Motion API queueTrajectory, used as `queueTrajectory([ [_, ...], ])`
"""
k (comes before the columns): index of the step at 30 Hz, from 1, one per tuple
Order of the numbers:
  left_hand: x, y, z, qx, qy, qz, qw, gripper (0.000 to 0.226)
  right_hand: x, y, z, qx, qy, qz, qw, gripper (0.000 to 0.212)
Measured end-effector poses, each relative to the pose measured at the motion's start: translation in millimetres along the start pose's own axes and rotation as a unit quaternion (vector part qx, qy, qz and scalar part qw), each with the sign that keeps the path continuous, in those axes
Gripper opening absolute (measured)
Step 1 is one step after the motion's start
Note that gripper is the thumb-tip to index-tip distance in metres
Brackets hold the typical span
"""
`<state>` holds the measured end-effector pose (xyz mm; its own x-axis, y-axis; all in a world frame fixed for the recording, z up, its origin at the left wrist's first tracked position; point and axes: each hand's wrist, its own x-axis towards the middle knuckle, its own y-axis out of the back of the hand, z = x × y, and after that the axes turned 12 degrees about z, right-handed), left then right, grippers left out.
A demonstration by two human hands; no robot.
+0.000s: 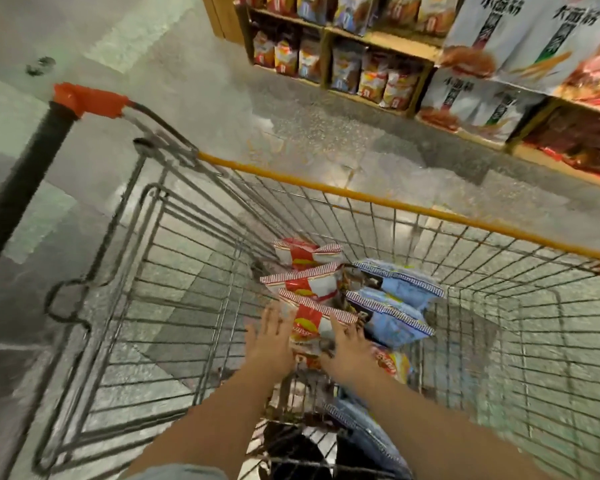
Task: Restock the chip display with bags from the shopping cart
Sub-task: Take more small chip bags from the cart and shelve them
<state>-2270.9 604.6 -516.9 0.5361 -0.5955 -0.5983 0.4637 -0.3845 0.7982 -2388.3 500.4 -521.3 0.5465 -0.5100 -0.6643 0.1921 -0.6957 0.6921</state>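
Note:
Both my arms reach down into the wire shopping cart [361, 199]. My left hand [269, 337] and my right hand [345, 348] lie with straight fingers on either side of the nearest red-and-white chip bag [310, 322]. Two more red-and-white bags [307, 282] stand behind it in a row. Two light blue bags [395, 306] stand to the right of them. An orange bag [392, 362] lies partly under my right wrist. The chip display [371, 71], wooden shelves filled with chip bags, stands at the top right across the aisle.
The cart's black handle with a red end cap [87, 100] juts up at the left. Shelves with large white snack bags [499, 36] and red packs [582, 140] run along the right. Grey tiled floor [153, 46] lies between the cart and the shelves.

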Motion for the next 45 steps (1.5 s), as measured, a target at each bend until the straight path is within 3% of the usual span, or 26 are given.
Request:
queueTrajectory([
  [5, 29.1, -26.5, -20.6, -0.028, -0.019, -0.018, 0.999, 0.082, 18.2, -23.8, -14.0, -0.042, -0.072, 0.073, 0.994, 0.074],
  [10, 48.5, -38.6, -27.2, -0.062, -0.027, -0.030, 0.997, 0.093, 30.3, -47.2, -10.8, -0.013, -0.142, 0.107, 0.984, 0.075],
  [17, 73.6, -60.3, -39.8, -0.112, -0.056, -0.018, 0.992, 0.099, 43.2, -63.3, -4.3, -0.055, -0.075, 0.090, 0.992, 0.084],
  [23, 67.5, -45.5, -38.2, -0.184, -0.053, -0.003, 0.982, 0.092, 36.0, -51.9, -16.3, 0.087, -0.067, 0.072, 0.991, 0.092],
  [29, 24.4, -12.9, -38.5, -0.204, -0.090, 0.041, 0.974, 0.092, -1.8, -27.2, -32.2, 0.131, -0.069, 0.104, 0.984, 0.088],
  [34, -17.1, 25.1, -31.7, -0.231, -0.119, 0.096, 0.961, 0.095, -44.9, -5.4, -41.4, 0.177, -0.057, 0.161, 0.969, 0.093],
  [40, -67.6, 82.4, -12.2, -0.107, -0.203, 0.208, 0.951, 0.090, -108.8, 30.7, -45.2, 0.231, -0.003, 0.305, 0.924, 0.095],
  [45, -101.6, 124.3, 19.7, -0.091, -0.253, 0.288, 0.919, 0.091, -162.5, 64.7, -34.1, 0.233, 0.010, 0.406, 0.884, 0.091],
])
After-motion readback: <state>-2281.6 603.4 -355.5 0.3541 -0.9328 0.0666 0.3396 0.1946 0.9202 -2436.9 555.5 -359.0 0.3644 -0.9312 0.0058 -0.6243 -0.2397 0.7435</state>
